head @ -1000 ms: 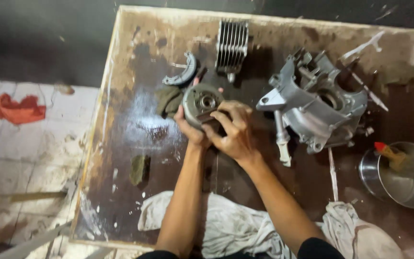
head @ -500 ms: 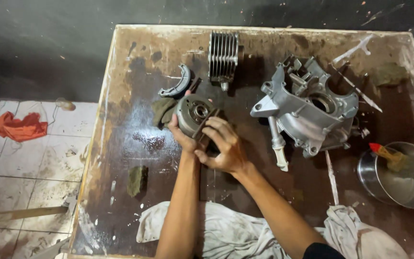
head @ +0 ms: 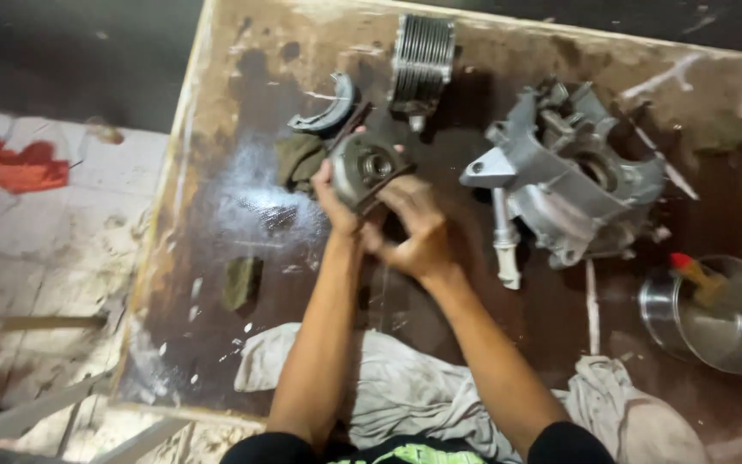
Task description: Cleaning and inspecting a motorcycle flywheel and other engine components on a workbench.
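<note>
1. Head view: both hands meet on a round metal engine part [head: 364, 165] with a central bore, held just above the stained counter [head: 216, 223]. Taking the finned cylinder [head: 421, 58] as landmark, the part sits just below it and slightly to its left.
2. The left hand [head: 334, 199] cups the part from its lower left, fingers curled under the rim. The right hand [head: 416, 225] closes on its lower right edge, fingers folded; whether they pinch a small piece is hard to tell through the blur.
3. The part's flat face tilts up toward the camera, its bore axis pointing away from the wrists, toward the cylinder. Both hands are equally near.
4. Right of the cylinder lies a grey crankcase [head: 573, 176]; left of it, a curved shoe [head: 326, 107].
</note>
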